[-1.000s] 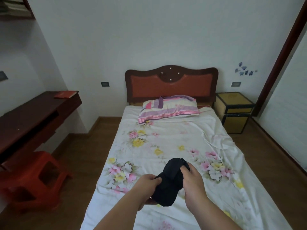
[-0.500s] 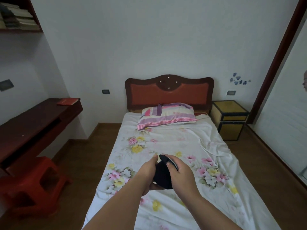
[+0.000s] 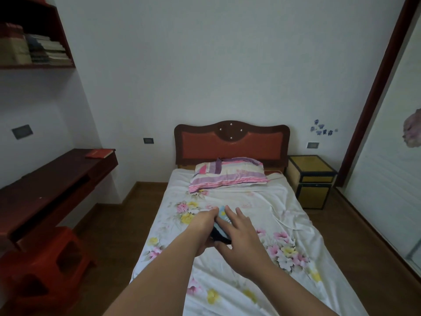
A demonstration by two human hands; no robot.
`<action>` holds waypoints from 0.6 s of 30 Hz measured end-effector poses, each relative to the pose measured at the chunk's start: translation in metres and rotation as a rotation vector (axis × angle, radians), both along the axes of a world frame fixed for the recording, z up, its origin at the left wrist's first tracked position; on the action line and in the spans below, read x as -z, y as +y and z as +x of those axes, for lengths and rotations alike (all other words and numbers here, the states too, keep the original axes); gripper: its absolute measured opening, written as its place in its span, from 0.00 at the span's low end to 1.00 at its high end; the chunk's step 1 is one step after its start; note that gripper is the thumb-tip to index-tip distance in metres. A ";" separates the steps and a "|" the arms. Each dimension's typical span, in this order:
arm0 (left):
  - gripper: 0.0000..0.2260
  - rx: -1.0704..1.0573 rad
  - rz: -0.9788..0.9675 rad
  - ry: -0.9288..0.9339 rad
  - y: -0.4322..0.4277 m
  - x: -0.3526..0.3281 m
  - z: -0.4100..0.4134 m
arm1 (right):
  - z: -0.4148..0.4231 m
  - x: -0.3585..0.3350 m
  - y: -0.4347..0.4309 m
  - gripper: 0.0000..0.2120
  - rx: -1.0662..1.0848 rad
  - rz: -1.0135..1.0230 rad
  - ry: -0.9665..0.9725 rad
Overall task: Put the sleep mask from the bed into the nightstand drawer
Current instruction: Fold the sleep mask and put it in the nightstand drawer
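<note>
Bed (image 3: pixel 255 224): floral sheet below my hands.
Left hand (image 3: pixel 206 226): clamped on sleep mask (image 3: pixel 219 229), held above sheet.
Right hand (image 3: pixel 239 242): just let go, fingers spread.
Nightstand (image 3: pixel 311 179): far right, shut; I carry next.

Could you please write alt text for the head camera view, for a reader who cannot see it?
Two bare hands, left hand and right hand, hold a dark sleep mask above a floral bed. A closed yellow nightstand stands right of the headboard.

Both hands up over bed (image 3: pixel 239 199), left hand (image 3: pixel 205 226) gripping sleep mask (image 3: pixel 219 229), right hand (image 3: pixel 241 242) fingers spread, nightstand (image 3: pixel 312 179) far right
</note>
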State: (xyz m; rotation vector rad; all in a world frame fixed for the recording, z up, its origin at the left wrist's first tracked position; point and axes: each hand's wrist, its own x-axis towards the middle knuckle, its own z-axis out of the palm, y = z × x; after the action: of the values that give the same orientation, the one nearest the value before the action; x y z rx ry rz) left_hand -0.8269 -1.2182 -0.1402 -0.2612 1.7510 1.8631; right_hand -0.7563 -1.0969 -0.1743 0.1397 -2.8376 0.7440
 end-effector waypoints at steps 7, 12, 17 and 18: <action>0.14 -0.027 0.041 0.049 0.006 -0.033 0.015 | 0.017 -0.034 0.008 0.36 -0.038 0.115 0.043; 0.10 0.052 0.011 0.190 0.008 -0.051 0.029 | 0.029 -0.058 0.016 0.30 -0.042 -0.104 0.061; 0.09 0.048 0.045 0.286 0.022 -0.076 0.044 | 0.033 -0.079 0.029 0.25 0.044 -0.130 0.188; 0.08 0.044 0.048 0.312 0.027 -0.080 0.045 | 0.034 -0.082 0.033 0.26 0.085 -0.152 0.218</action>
State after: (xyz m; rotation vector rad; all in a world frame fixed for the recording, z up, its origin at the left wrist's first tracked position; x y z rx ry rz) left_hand -0.7814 -1.1914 -0.0601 0.0924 1.8919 1.9939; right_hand -0.7227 -1.0643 -0.0924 0.0707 -2.5544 0.8654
